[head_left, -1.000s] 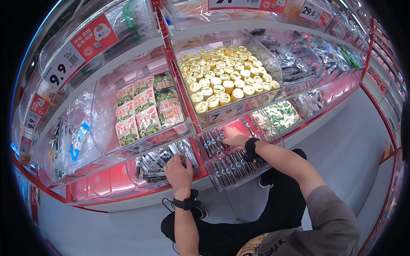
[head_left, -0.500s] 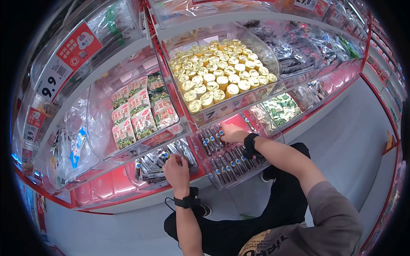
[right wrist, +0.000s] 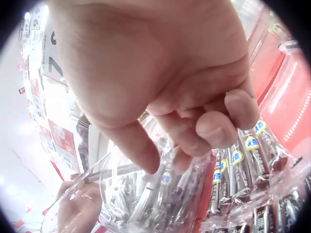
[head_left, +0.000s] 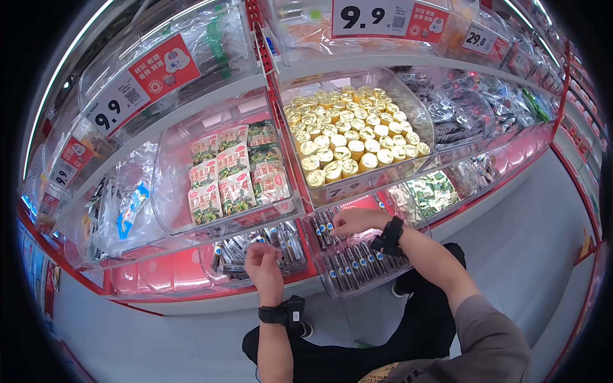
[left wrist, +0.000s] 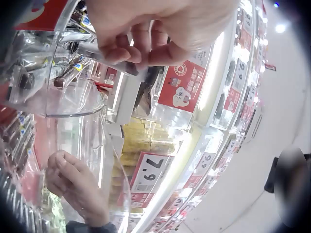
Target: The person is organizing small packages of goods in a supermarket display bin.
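Observation:
In the head view my left hand (head_left: 264,265) is over the front of a clear bin of loosely heaped stick packets (head_left: 233,252). Its curled fingers pinch a dark, slim stick packet (left wrist: 127,67), seen in the left wrist view. My right hand (head_left: 361,221) hovers at the back rows of a second bin, its fingers loosely bent and nothing visible between them. Below those fingers, dark stick packets with blue-and-yellow labels (right wrist: 251,143) lie side by side in the right wrist view. A front row of similar stick packets (head_left: 354,265) lies nearer my knees.
Above sit a bin of gold-topped rolls (head_left: 351,134) and a bin of flat white-and-green packs (head_left: 233,172). Green-and-white packets (head_left: 433,191) lie to the right. Clear bin fronts and a price label (head_left: 345,189) overhang both hands. Grey floor (head_left: 504,210) extends to the right.
My left hand has turned and drawn its fingers in, off the heaped packets. The right hand stays by the same rows, with its fingers pulled back slightly. The head view has shifted.

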Motion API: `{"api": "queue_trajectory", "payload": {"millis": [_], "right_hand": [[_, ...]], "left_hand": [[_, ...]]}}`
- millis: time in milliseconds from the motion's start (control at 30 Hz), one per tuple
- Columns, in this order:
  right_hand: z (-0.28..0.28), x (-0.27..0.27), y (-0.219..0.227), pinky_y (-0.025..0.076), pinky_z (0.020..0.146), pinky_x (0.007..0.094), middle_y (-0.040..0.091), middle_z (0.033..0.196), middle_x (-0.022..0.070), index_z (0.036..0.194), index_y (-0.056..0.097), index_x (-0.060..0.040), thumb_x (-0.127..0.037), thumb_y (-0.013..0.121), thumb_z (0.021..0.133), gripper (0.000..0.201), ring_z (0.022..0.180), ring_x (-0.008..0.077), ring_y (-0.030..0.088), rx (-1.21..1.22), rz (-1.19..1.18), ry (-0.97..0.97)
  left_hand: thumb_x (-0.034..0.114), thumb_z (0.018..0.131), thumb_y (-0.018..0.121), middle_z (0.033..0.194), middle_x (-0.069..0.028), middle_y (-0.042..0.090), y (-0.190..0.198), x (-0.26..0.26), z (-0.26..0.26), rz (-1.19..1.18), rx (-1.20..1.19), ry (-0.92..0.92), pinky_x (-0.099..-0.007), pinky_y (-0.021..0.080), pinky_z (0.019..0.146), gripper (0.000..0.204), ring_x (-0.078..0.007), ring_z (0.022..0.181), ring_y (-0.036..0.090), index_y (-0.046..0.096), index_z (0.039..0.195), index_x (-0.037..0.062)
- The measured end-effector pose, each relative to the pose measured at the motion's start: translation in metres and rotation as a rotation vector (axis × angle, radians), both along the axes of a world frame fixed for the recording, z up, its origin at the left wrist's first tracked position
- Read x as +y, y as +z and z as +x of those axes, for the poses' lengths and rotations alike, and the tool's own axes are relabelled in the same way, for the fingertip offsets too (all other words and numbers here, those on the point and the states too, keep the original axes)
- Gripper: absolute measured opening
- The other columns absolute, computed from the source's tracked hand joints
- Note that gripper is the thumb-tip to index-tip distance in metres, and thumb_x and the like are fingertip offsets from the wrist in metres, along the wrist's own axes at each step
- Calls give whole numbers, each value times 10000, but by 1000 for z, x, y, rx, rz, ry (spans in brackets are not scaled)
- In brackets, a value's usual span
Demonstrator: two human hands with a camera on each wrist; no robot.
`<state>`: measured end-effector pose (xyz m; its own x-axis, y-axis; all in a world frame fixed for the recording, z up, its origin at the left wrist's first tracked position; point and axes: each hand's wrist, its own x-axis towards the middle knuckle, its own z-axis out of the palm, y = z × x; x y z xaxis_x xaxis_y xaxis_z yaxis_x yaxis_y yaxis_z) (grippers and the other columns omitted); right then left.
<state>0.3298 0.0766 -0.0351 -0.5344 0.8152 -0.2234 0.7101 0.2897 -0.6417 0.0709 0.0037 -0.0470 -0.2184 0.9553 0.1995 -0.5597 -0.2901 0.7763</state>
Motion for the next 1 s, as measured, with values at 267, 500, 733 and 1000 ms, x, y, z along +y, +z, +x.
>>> {"api": "queue_trajectory", "payload": {"millis": [267, 500, 733, 1000], "right_hand": [[-5, -14, 22, 405, 543, 214, 605, 705, -23, 892, 666, -35, -306, 618, 874, 276, 618, 46, 520, 366, -371, 261], [-3, -18, 22, 404, 520, 202, 634, 756, 2, 955, 643, -15, -329, 558, 909, 328, 635, 53, 560, 545, -430, 291], [-7, -11, 15, 396, 510, 193, 645, 683, 27, 828, 640, -27, -425, 495, 923, 434, 600, 73, 571, 422, -466, 159], [-15, -16, 13, 407, 483, 218, 646, 613, 69, 684, 640, -33, -393, 494, 903, 446, 531, 122, 603, 260, -549, 200]], "left_hand": [[0, 761, 593, 766, -8, 440, 23, -19, -3, 157, -120, -319, -275, 397, 645, 126, -144, 810, 459, 483, 766, 61], [-108, 734, 550, 813, -55, 539, 23, -27, 20, 247, 512, -455, -233, 415, 673, 114, -130, 757, 516, 585, 783, -11], [-66, 652, 600, 736, -48, 587, 30, -29, 26, 460, 980, -267, -304, 413, 694, 154, -202, 761, 540, 640, 751, 45], [-35, 635, 630, 748, 3, 601, 27, -37, 52, 586, 1129, -225, -341, 310, 820, 155, -193, 977, 575, 644, 718, 96]]}}
